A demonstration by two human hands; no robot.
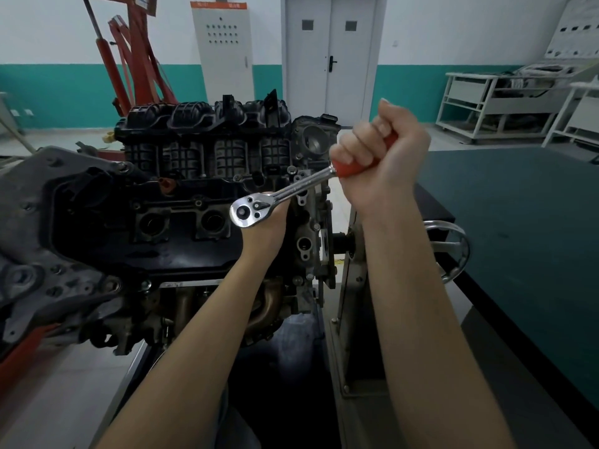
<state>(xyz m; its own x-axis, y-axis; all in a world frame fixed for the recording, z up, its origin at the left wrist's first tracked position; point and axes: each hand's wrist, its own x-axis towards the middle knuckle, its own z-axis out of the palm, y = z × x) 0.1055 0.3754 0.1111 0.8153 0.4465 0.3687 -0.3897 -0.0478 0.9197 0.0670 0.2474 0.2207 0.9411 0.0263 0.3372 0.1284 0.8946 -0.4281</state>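
The right hand point(379, 150) is clenched round the red handle of the ratchet wrench point(285, 192), whose chrome head sits over the right end of the engine point(155, 196), directly above the left hand point(264, 228), whose fingers are hidden beneath it, so its grip cannot be told.

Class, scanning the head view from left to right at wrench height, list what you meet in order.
Grey end cover → black valve cover → ratchet wrench → right hand → handwheel → dark green table.
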